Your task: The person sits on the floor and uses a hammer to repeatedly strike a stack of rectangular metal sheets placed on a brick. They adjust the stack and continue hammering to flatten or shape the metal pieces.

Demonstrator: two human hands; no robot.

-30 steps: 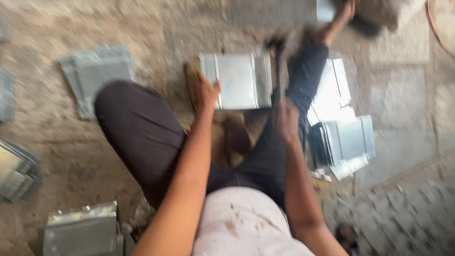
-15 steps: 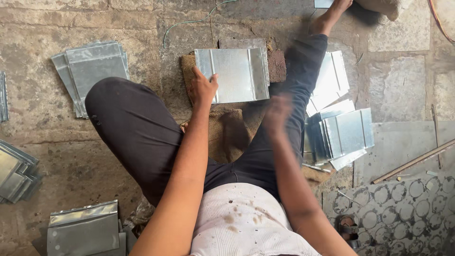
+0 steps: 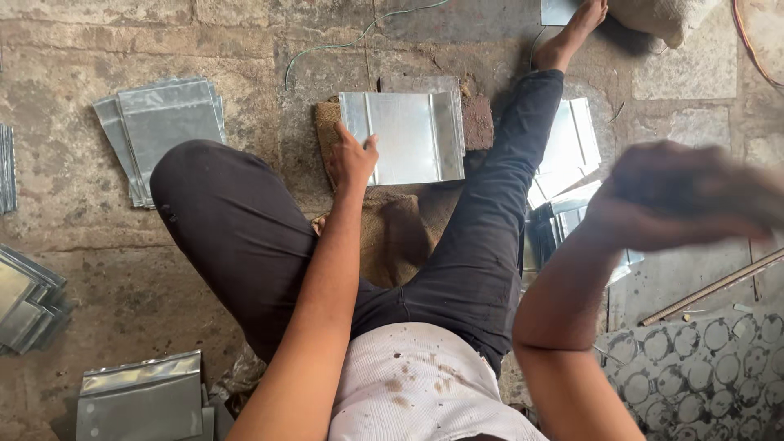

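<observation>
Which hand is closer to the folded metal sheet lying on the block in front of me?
Left. The left hand rests on the near left edge of the metal sheet. The right hand is raised and blurred, well off to the sheet's right, apart from it.
</observation>
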